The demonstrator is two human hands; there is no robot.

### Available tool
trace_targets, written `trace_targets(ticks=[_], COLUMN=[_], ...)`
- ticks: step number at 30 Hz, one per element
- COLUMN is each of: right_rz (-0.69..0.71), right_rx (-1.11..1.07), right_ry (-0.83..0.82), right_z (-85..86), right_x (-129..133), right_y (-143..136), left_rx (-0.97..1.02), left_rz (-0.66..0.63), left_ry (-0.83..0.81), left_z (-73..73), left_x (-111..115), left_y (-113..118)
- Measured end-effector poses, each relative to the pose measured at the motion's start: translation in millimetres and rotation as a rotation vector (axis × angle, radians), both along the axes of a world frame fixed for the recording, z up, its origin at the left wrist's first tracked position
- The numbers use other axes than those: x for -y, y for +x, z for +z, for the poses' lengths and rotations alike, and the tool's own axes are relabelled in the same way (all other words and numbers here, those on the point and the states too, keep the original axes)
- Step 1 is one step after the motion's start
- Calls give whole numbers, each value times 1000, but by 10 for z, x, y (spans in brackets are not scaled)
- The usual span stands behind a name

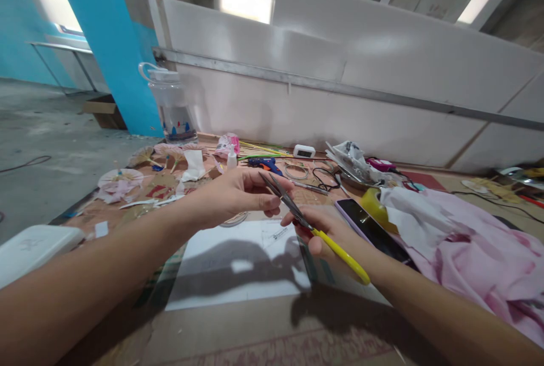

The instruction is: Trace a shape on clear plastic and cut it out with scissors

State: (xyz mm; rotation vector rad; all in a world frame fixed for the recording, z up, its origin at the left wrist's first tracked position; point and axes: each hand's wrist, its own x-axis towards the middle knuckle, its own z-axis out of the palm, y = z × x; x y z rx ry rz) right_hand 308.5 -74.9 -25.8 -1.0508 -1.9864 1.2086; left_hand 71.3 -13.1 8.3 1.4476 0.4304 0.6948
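My right hand (317, 227) grips a pair of scissors (338, 252) with yellow handles, held above the table. Their dark metal blades are slightly apart and point up and left, toward my left hand (238, 193). The fingers of that hand curl in toward the thumb beside the blade tips. What they pinch, if anything, is too small to make out. Below both hands lies a white sheet of paper (238, 264) with a little black print, crossed by the hands' shadows.
A dark-screened phone (372, 230), a roll of yellow tape (376, 207) and pink cloth (480, 252) lie to the right. Behind are a blue glue gun (266, 163), a small white bottle (232, 159) and a large water jug (170, 105). A white box-like object (38, 250) sits at the left.
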Motion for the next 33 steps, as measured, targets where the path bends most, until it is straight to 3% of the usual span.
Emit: trace_targets(ticks=[12,20,27,30,33], right_rz=[18,-15,-55,-96,-111], right_rx=[-20,-26,80,128,167], right_ry=[4,-29,88,82,44], right_z=[-19,-130,-34,-6,-32], right_x=[-14,-41,-23,-10,-36], right_y=[2,30,-17,-48,-53], left_rx=[-4,17,-14,-89,-315], left_rz=[13,-1,-2,27,108], left_ry=[32,22,39,71,198], left_z=[0,-31,-71,-25,79], left_x=[11,-18,-41,-45,-88], left_y=[25,29,22,5,-79])
